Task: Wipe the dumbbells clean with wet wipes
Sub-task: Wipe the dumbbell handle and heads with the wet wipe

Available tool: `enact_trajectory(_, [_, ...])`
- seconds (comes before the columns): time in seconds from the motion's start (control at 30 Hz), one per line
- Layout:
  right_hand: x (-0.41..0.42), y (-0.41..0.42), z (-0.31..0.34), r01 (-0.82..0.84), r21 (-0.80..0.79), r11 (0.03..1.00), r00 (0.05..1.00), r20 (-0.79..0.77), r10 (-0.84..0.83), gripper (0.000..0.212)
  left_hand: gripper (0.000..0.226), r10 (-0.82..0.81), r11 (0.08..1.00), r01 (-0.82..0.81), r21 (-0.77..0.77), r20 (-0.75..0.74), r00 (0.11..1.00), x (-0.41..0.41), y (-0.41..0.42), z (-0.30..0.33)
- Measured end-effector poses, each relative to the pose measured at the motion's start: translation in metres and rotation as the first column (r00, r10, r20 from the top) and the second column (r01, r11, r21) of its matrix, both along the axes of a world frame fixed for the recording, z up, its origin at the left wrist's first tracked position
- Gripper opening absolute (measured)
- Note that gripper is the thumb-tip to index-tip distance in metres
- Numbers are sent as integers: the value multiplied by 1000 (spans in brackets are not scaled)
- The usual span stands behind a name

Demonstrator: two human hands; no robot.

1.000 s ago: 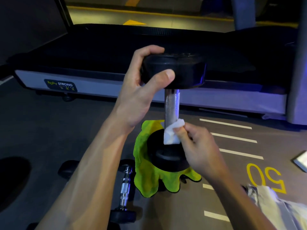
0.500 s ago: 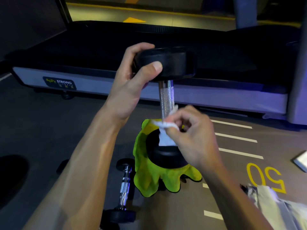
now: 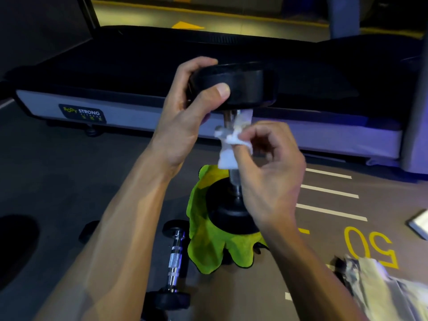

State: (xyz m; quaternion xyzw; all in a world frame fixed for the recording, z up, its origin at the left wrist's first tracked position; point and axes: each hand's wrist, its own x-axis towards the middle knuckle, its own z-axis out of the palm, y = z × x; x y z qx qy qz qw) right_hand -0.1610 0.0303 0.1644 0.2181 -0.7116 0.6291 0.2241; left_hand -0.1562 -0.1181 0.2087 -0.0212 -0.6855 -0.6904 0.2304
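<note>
- Upright dumbbell (image 3: pixel 234 89): two thick round black ends, matte and rubbery, joined by a slim chrome handle with a knurled, glinting surface; lower end stands on a crumpled lime-green microfibre cloth (image 3: pixel 206 246) spread on the floor (image 3: pixel 69 172).
- White wet wipe (image 3: pixel 228 147), bunched and creased, wrapped against the handle's upper half, just under the top end.
- Second dumbbell (image 3: pixel 174 262), smaller, with a ribbed chrome bar and small black ends, lying on the floor just left of the cloth.
- Treadmill (image 3: pixel 143 117) behind: black belt deck, pale grey side rail with a "BODY STRONG" label.
- Dark rubber floor with white stripes and a yellow "50".
- Middle of the handle hidden behind wipe and fingers; blurred crinkled packet (image 3: pixel 384 288) at lower right, cut off by the edge, contents unreadable; pale flat object at the right edge also cut off.
- Left hand (image 3: pixel 185 119) clamped round the top end's rim, thumb across the front, fingers curled over the far side, forearm rising from lower left.
- Right hand (image 3: pixel 271 167) pinching the wipe against the handle with thumb and forefinger, other fingers loosely curled, wrist bent inward.
</note>
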Motion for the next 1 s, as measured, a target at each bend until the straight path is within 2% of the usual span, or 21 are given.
enact_trajectory(0.07, [-4,6,0,39,115,993,992,-121,-25,25,46,-1,1000,1,2,4,1000,0,-1,0])
enact_trajectory(0.13, [1,11,-12,35,268,963,979,-201,20,30,45,4,1000,-4,5,3,1000,-1,-1,0])
enact_trajectory(0.23, [9,16,-27,-15,508,861,949,-263,172,40,45,8,1000,-8,17,2,1000,0,-3,-1])
enact_trajectory(0.33, [-1,10,-12,49,648,760,934,-300,195,46,45,-2,1000,2,28,-6,1000,-1,-4,-1])
enact_trajectory(0.43, [-1,8,-11,42,677,734,942,-271,196,46,46,-1,1000,2,29,-19,1000,-2,-6,0])
enact_trajectory(0.57, [19,26,-39,17,711,703,947,-236,216,37,49,-6,1000,7,29,-36,999,-2,-5,-1])
enact_trajectory(0.77, [-4,13,3,37,686,727,941,-268,205,46,50,-6,1000,7,18,-60,998,-1,0,0])
enact_trajectory(1.0, [17,39,-29,1,690,724,935,-257,244,42,45,18,999,-15,46,-54,998,1,-5,-2])
